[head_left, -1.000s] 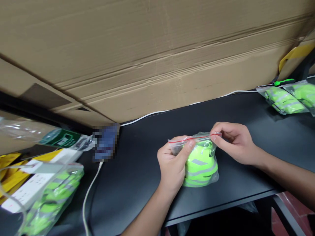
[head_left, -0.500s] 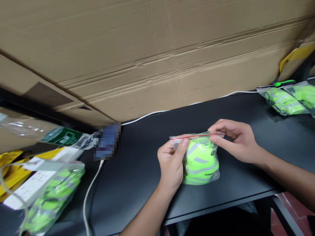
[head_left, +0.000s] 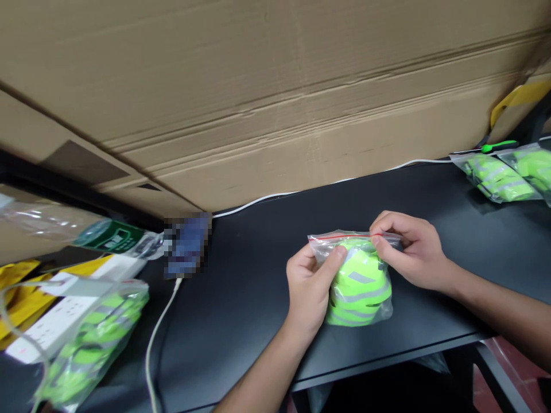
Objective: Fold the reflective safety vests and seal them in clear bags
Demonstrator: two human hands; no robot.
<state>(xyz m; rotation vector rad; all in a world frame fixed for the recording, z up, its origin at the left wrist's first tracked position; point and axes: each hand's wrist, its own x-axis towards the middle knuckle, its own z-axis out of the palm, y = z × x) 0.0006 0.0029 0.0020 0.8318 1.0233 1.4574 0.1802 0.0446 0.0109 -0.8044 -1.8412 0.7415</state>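
The person has a clear zip bag over the near part of the desk, mouth towards the cardboard wall, a red line running along its top. It is filled out by a bundle of neon yellow-green material with grey stripes across it; from here I can't tell whether the bag's bottom touches the desk.

More bags of the same sort lie about. At the left, a clear bag stuffed with neon-and-grey material lies slantwise against a white power strip. At the far right, two clear bags lie side by side with similar bundles inside, near a tool with a bright green handle. A clear bottle with a green label lies on its side at the back left, beside an object blurred out.

As for the hands, the left hand grips the bag's upper left, thumb flat across the front and fingers curled behind the plastic, forearm rising from the bottom edge. The right hand pinches the mouth near the right end of the red line between thumb and forefinger, the other fingers bent in, its forearm slanting in from the right.
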